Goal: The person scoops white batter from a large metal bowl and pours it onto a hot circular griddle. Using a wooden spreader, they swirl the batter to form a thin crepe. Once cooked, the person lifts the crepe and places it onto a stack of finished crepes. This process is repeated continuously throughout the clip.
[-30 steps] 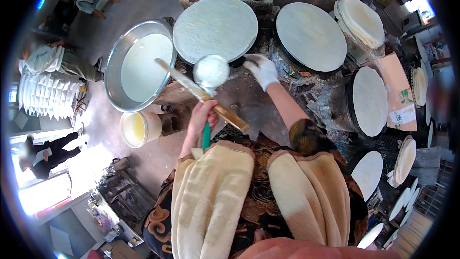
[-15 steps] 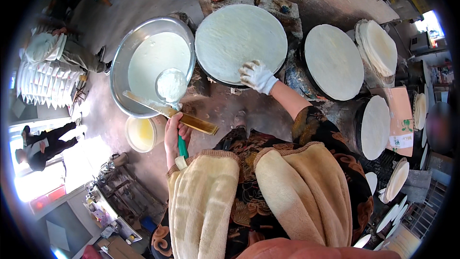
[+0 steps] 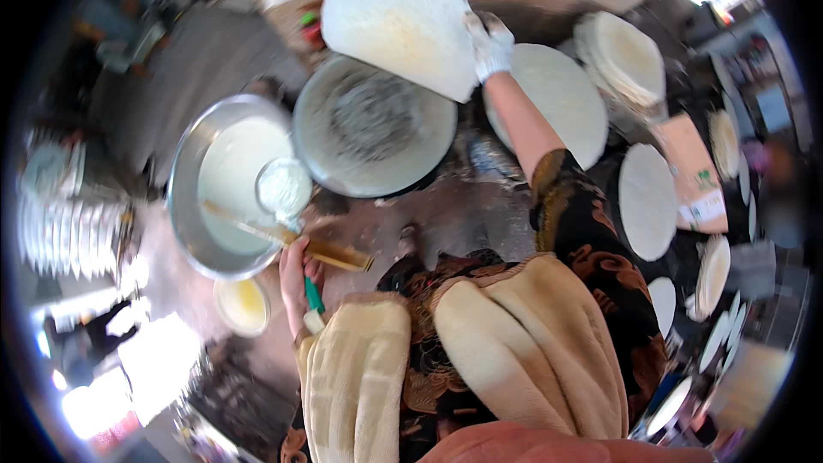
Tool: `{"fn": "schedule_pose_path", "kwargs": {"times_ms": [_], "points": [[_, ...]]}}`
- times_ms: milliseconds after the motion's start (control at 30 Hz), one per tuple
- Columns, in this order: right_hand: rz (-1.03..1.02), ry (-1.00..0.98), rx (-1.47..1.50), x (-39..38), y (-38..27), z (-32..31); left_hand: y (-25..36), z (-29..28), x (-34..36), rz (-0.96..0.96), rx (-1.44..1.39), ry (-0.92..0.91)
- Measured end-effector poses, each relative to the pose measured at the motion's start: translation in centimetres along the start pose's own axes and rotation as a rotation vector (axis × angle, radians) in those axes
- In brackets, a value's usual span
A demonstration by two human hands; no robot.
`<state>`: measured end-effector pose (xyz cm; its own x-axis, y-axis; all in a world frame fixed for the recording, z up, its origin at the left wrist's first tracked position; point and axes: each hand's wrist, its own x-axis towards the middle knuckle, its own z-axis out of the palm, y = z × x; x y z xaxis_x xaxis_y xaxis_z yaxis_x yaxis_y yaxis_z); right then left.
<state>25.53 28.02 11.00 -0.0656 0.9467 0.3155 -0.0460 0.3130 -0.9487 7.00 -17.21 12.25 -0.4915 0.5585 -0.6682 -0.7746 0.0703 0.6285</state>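
My right hand (image 3: 491,43), in a white glove, grips the right edge of a large, thin, round pancake (image 3: 399,21). The pancake hangs raised and tilted above the far side of a round griddle (image 3: 373,124), whose grey, smeared top shows. Bare and closed, my left hand (image 3: 300,273) holds a green-handled ladle (image 3: 285,187) together with a flat wooden scraper (image 3: 339,255). White batter fills the ladle's bowl, over the batter (image 3: 231,167) in a wide metal basin (image 3: 190,150) left of the griddle. The scraper lies crosswise over the basin's near part.
To the right, a second griddle carries a pale pancake (image 3: 557,103), and a third round (image 3: 647,201) lies nearer. Behind them is a pancake stack (image 3: 621,51), beside a cardboard box (image 3: 690,171). A bucket of yellow liquid (image 3: 242,307) stands below the basin; a red bottle (image 3: 311,32) is at the back.
My right hand has taken hold of the pancake's edge and lifted it off the griddle, away from me. My left hand still holds ladle and scraper. The whole view has shifted.
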Motion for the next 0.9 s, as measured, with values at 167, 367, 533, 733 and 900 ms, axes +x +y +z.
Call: {"fn": "schedule_pose_path", "kwargs": {"times_ms": [167,367,533,733,900], "points": [[0.0,0.366,0.237,12.7,-1.4,-10.2,-1.6,4.7,1.0,-0.052,-0.011,-0.12],[0.073,0.435,0.838,27.4,6.9,-37.0,-6.0,15.1,2.7,-0.026,-0.008,-0.158],[0.172,0.644,1.938,32.0,11.7,-61.4,-8.8,23.0,4.9,-0.213,-0.075,-0.302],[0.276,1.281,0.251,24.4,15.7,-56.6,-10.5,27.3,5.8,-0.11,-0.082,-0.224],[0.477,1.181,-0.266,23.9,15.7,-57.9,-11.4,31.2,5.6,-0.085,0.009,-0.155]]}}
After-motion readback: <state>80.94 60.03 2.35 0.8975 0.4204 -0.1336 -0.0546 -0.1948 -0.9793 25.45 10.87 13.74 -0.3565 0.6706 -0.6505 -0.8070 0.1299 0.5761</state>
